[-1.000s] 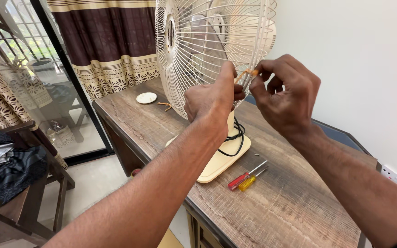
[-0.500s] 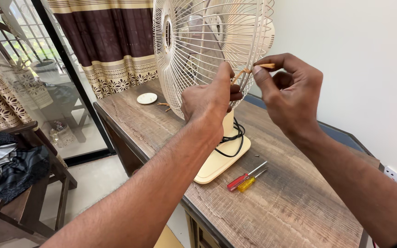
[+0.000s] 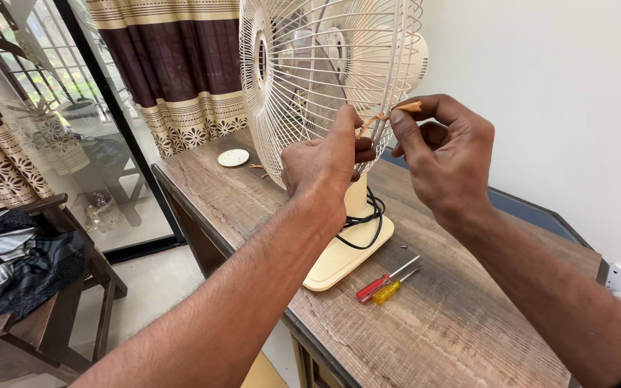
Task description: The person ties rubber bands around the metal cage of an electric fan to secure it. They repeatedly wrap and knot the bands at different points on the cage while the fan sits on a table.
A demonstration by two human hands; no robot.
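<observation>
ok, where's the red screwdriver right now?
Head view, lower centre: the red screwdriver lies on the wooden table beside a yellow screwdriver, just right of the fan base.

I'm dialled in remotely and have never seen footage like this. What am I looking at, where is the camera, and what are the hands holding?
The single view comes from a camera worn on a person's head, looking down at their own bare hands. The left hand grips the rim of the wire cage of a cream table fan. The right hand pinches a small orange clip at the cage's edge. The fan stands on a wooden table with its black cord coiled on the base. Beside the base lie a red screwdriver and a yellow screwdriver; a small white disc lies farther back.
</observation>
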